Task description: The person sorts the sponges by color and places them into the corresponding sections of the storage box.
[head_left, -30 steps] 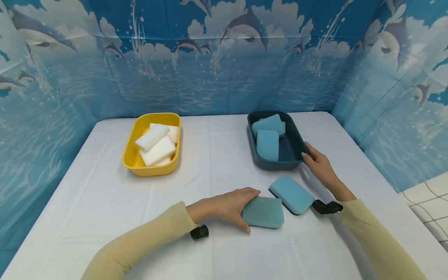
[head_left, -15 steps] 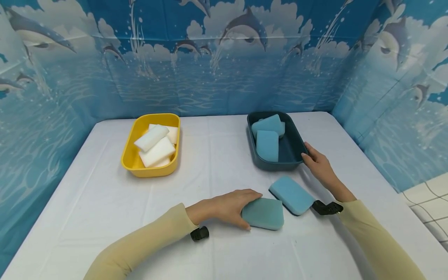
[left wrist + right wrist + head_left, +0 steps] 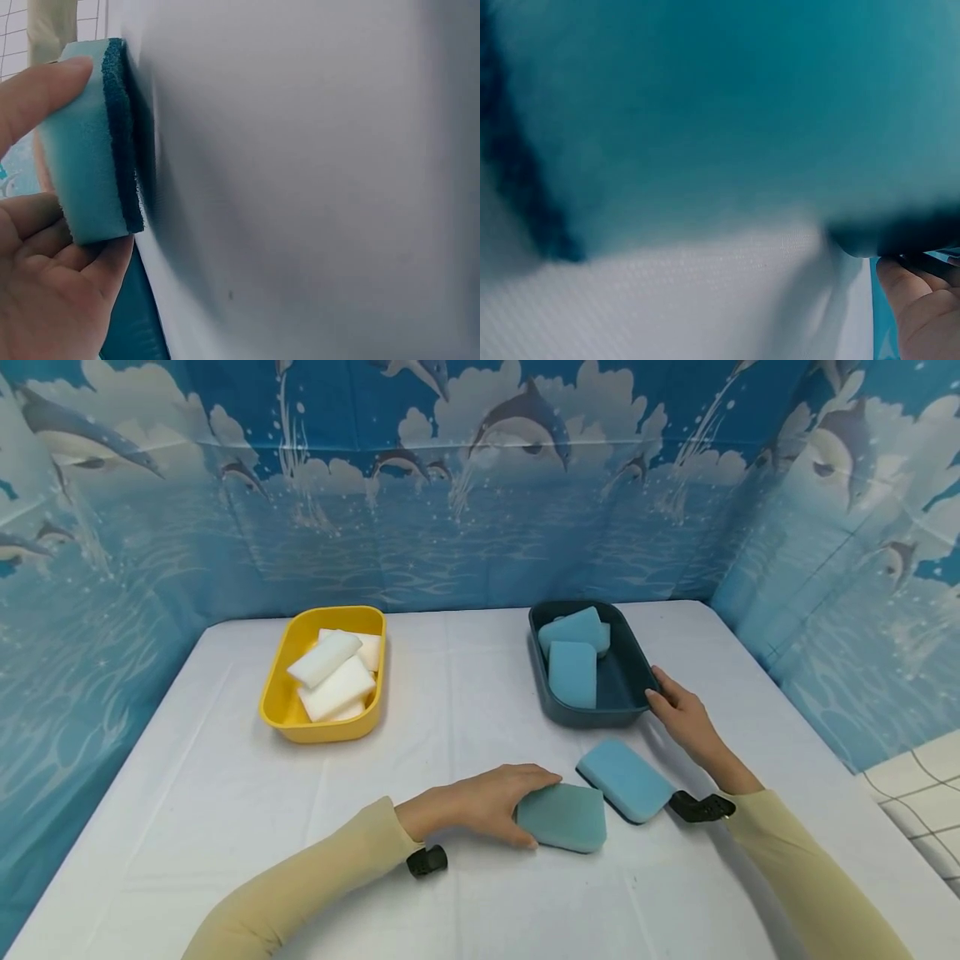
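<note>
My left hand (image 3: 491,803) grips a blue-green scouring sponge (image 3: 561,817) by its left end, low over the white table. The left wrist view has the thumb on one side of this sponge (image 3: 86,150) and the fingers on the other, with its dark scouring layer facing the tabletop. At the near right corner of a dark teal tub (image 3: 628,681), my right hand (image 3: 686,717) pinches the rim. Inside that tub lie several blue sponges (image 3: 573,673). Between the hands, another blue sponge (image 3: 626,779) lies flat; a blurred sponge (image 3: 720,112) fills much of the right wrist view.
A yellow tub (image 3: 279,697) holding several white sponges (image 3: 337,687) stands at the back left. The white-covered table (image 3: 450,693) backs onto a blue dolphin-print curtain (image 3: 465,543), which also hangs along both sides. Pale floor tiles (image 3: 918,810) show beyond the right edge.
</note>
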{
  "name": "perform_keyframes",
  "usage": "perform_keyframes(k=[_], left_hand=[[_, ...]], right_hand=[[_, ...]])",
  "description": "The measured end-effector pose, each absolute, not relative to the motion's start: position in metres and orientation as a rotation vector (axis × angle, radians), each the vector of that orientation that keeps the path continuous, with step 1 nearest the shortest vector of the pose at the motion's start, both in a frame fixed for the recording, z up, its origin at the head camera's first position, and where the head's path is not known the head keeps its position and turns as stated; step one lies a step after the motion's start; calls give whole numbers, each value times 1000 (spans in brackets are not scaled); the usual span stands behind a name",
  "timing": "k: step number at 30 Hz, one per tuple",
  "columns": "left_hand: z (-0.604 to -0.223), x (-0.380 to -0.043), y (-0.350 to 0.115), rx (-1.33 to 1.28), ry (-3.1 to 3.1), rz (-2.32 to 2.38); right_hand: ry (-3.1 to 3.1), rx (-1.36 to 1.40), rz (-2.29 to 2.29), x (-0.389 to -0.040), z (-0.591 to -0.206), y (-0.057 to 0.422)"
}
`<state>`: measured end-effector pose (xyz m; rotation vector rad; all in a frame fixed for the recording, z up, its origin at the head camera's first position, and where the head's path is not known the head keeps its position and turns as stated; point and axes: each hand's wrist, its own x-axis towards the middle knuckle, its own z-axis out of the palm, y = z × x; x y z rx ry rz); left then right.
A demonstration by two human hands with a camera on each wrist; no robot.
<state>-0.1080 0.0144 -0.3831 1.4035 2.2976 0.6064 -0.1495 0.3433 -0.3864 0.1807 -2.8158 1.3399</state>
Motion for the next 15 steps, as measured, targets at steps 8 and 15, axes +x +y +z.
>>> perform_keyframes(k=[8,15], left_hand=[[-380,-112,14,1409,2285,638],[-374,-113,15,1424,2261,646]], right_hand=[[-2816,180,1330,-148,-388,344],[-2793,203,1349,-147,-389,344]])
